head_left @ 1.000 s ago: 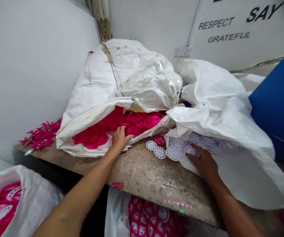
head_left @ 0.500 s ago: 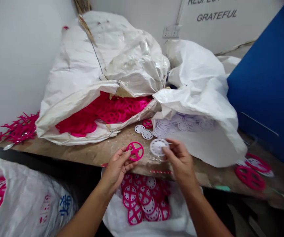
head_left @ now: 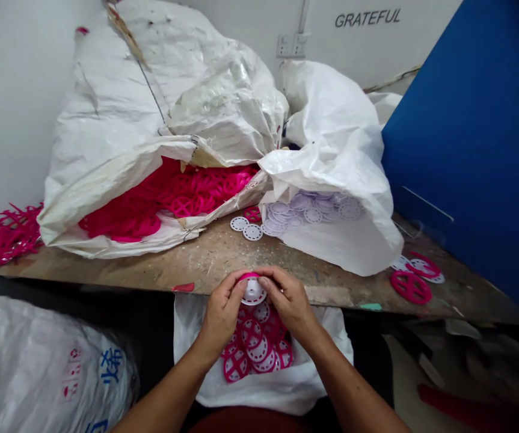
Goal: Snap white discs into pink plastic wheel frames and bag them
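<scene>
Frame centre: left grip (head_left: pixel 221 310) and right grip (head_left: pixel 291 300) both pinching white disc (head_left: pixel 254 293) with pink ring (head_left: pixel 249 275); open bag (head_left: pixel 263 394), lower centre.

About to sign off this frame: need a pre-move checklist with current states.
1. Left grip on white disc: ok, at its edge.
2. Right grip on same disc: ok, opposite edge.
3. Pink wheel aligned with disc: cannot tell, mostly hidden; only its top edge shows.
4. Open bag mouth unobstructed: not ok, hands and forearms overlap it in view.
5. Table free of loose white discs: not ok, two visible.
</scene>
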`<state>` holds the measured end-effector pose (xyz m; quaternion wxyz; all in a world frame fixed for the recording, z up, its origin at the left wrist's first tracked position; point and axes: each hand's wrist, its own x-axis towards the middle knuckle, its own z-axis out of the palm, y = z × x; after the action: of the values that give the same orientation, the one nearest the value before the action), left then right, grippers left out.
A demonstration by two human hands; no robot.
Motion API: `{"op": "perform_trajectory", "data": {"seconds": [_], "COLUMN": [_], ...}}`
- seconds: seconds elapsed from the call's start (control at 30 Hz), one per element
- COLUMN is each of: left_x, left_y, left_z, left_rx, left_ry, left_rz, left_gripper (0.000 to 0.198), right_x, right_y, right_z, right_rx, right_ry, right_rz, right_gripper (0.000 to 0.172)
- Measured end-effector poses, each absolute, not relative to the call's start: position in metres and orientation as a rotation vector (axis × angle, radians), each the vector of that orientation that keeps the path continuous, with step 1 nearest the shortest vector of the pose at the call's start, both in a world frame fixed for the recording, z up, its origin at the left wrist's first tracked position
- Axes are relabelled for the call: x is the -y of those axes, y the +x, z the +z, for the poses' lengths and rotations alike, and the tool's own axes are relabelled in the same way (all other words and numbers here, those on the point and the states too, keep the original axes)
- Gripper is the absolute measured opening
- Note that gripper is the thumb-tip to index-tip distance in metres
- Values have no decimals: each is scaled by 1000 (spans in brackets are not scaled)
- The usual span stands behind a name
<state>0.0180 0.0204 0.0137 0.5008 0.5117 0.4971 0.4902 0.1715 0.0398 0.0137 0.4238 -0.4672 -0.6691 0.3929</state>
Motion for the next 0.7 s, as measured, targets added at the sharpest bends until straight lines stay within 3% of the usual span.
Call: {"op": "perform_trajectory", "data": {"seconds": [0.2,0.57,0.7], "left_x": [-12,-3,-6], "left_y": [16,5,6], "left_z": [9,-12,-4], "left_rx": [-1094,-1249,-1228], "left_ry": [975,996,1028], "left_rz": [984,1006,1069], "left_gripper": [49,46,41], "right_x": [-34,-30,-38], "right_y": [178,159,157], "right_z": [11,9,7], "right_rx": [1523,1931,1778], "right_ry": [-1161,-1164,-1135], "right_rz": [1245,961,1112], "right_gripper": [25,25,27]}}
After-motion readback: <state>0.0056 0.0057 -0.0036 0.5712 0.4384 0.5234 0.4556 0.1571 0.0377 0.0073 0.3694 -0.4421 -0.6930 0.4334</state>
